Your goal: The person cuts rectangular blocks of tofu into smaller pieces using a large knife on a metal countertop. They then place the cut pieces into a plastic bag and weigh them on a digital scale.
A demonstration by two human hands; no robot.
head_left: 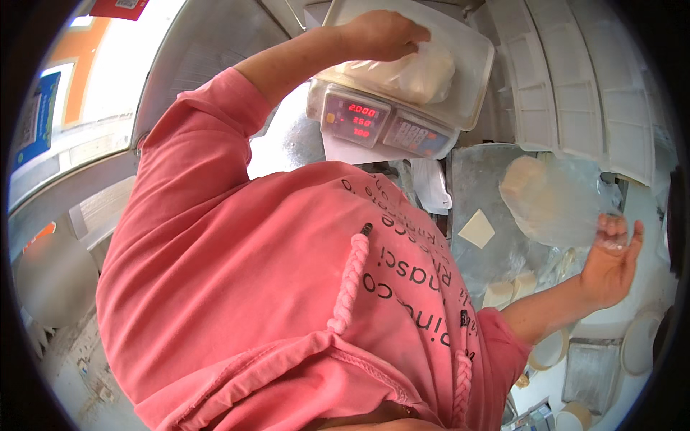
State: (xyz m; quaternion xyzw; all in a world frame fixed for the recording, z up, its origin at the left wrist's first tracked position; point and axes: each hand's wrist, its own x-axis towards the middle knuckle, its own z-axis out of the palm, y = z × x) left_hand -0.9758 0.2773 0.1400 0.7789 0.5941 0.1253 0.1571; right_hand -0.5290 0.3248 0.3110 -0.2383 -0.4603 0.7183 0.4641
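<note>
At the top, my left hand [385, 35] is closed on the upper part of a clear plastic bag [431, 73] with pale, soft-looking food inside. That bag rests in a translucent plastic tub [474, 91] on top of an electronic scale [356, 116], whose display shows lit red digits. Off to the right, the fingers of my right hand [614, 264] are curled into the gathered edge of another clear plastic bag [555, 199]. Pale blocks show through its film. Beneath it a metal work surface [466, 178] carries a flat, pale square piece [477, 229].
White plastic crates [571, 81] line the far right side. More pale pieces [498, 293] lie near my right forearm. Lower right are a rectangular metal tray [591, 372] and round containers [550, 350]. White plastic bags [429, 186] hang below the scale. A bright window [108, 81] is on the left.
</note>
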